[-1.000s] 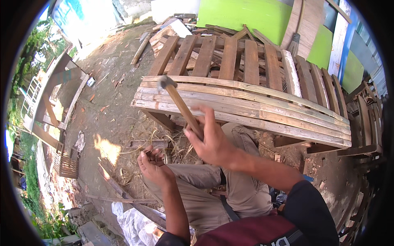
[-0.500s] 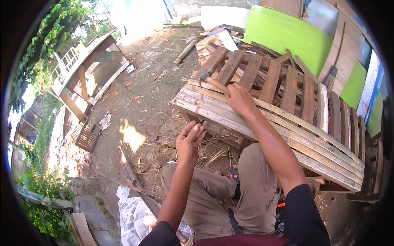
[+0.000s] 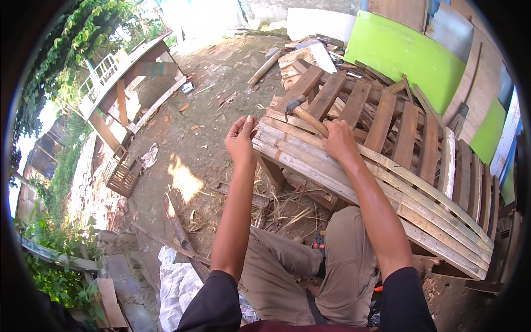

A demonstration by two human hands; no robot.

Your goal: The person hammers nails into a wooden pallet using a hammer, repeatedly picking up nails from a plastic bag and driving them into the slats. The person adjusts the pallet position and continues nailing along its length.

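A claw hammer (image 3: 310, 120) with a wooden handle is gripped in my right hand (image 3: 339, 139). Its dark head lies over the pale planks (image 3: 310, 152) that run lengthwise along the near side of a slatted wooden frame. My left hand (image 3: 241, 135) is raised beside the left end of these planks, thumb and fingers pinched together. Whatever sits between its fingertips is too small to make out. Brown slats (image 3: 381, 120) cross the frame behind the hammer.
Dry strips (image 3: 293, 207) litter the ground below the frame. A bright green panel (image 3: 406, 55) stands behind it. To the left are a wooden table (image 3: 124, 80) and a plastic crate (image 3: 121, 176). White sacking (image 3: 178, 282) lies near my left arm.
My left hand has risen from below the planks to beside their left end, its fingers now pinched. The hammer stays in my right hand. The view has shifted slightly.
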